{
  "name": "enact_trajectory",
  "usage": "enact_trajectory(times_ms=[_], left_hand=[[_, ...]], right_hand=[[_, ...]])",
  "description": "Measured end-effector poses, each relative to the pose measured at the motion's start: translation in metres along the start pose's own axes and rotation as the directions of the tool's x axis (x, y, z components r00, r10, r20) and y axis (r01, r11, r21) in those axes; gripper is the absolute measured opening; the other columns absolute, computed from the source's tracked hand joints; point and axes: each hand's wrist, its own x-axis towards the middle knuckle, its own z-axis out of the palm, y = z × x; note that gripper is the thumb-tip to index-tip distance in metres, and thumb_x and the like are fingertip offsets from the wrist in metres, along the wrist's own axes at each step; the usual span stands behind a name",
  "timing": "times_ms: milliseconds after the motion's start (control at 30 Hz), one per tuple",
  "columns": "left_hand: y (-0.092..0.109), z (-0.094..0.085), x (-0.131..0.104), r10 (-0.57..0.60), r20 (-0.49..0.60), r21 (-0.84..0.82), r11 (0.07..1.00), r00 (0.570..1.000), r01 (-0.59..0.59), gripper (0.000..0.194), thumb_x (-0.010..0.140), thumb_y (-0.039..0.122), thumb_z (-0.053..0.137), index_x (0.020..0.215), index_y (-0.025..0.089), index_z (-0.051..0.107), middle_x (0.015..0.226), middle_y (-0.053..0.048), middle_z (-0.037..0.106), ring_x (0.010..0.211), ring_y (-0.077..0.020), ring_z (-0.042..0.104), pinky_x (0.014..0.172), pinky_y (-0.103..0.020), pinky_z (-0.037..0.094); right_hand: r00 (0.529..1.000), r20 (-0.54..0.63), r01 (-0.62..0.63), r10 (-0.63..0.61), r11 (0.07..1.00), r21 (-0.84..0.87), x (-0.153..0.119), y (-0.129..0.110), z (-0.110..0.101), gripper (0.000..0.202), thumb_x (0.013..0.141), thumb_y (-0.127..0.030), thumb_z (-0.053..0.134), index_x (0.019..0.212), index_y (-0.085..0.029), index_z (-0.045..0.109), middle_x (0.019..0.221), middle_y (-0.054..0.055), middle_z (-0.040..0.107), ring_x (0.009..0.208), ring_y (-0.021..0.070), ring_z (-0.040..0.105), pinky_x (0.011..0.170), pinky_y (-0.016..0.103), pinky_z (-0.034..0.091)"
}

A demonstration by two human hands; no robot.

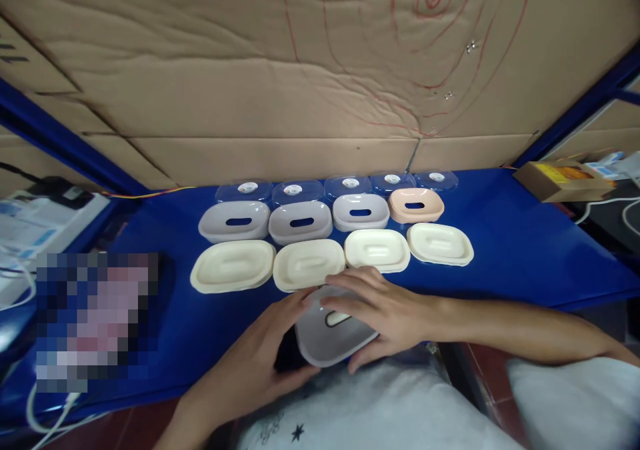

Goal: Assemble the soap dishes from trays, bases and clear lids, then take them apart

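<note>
Near the front edge of the blue table, a grey oval soap dish part (325, 340) with a slot in its middle is held between my two hands. My left hand (273, 340) grips its left side, thumb low and fingers at the upper rim. From the right, my right hand (387, 307) closes round it, its fingers reaching over the upper side and partly covering the slot. Just beyond stand several cream oval trays (233, 269) in a row. Behind those sit grey slotted soap dish parts (300, 213) and one peach one (417, 197).
Clear plastic lids (299, 192) with round stickers line the back of the blue table (510, 250), against a cardboard wall (300, 103). A blurred-out object (100, 323) lies at left, near white cables. To the right is a small cardboard box (560, 180).
</note>
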Motion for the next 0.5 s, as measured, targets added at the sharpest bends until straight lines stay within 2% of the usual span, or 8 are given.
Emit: enact_trajectory(times_ms=[167, 333, 433, 500], left_hand=[[0.0, 0.003, 0.002, -0.037, 0.023, 0.016, 0.999, 0.999, 0.037, 0.1, 0.097, 0.028, 0.081, 0.176, 0.034, 0.02, 0.174, -0.019, 0.047, 0.155, -0.0416, 0.057, 0.122, -0.062, 0.057], [-0.001, 0.007, 0.002, -0.038, -0.025, 0.035, 0.999, 0.999, 0.039, 0.095, 0.1, 0.025, 0.077, 0.175, 0.035, 0.019, 0.175, -0.02, 0.045, 0.156, -0.0414, 0.056, 0.121, -0.063, 0.057], [0.001, 0.006, 0.004, -0.032, 0.003, 0.025, 0.999, 0.999, 0.032, 0.099, 0.102, 0.027, 0.075, 0.177, 0.035, 0.012, 0.173, -0.02, 0.047, 0.155, -0.0422, 0.057, 0.123, -0.066, 0.055], [0.001, 0.004, 0.004, -0.04, 0.045, 0.015, 0.999, 0.998, 0.039, 0.099, 0.102, 0.028, 0.074, 0.177, 0.037, 0.011, 0.173, -0.018, 0.048, 0.153, -0.0427, 0.058, 0.123, -0.067, 0.055]], right_hand=[[0.995, -0.094, 0.027, -0.03, 0.999, -0.037, 0.001, -0.003, 0.001, 0.081, 0.097, -0.068, 0.075, 0.153, -0.013, 0.056, 0.159, 0.028, 0.057, 0.149, 0.0385, 0.052, 0.12, 0.057, 0.05], [0.987, -0.154, -0.064, 0.05, 0.994, -0.084, 0.005, -0.003, -0.009, 0.079, 0.096, -0.073, 0.072, 0.152, -0.02, 0.058, 0.162, 0.024, 0.057, 0.147, 0.0388, 0.056, 0.118, 0.058, 0.051], [0.979, -0.204, -0.078, 0.031, 0.971, -0.224, 0.004, 0.015, -0.042, 0.076, 0.095, -0.071, 0.074, 0.155, -0.028, 0.058, 0.163, 0.019, 0.059, 0.146, 0.0415, 0.058, 0.118, 0.062, 0.049], [0.942, -0.313, -0.22, 0.118, 0.923, -0.314, -0.009, 0.037, -0.08, 0.07, 0.094, -0.069, 0.076, 0.152, -0.033, 0.06, 0.162, 0.016, 0.061, 0.147, 0.0424, 0.059, 0.12, 0.065, 0.047]])
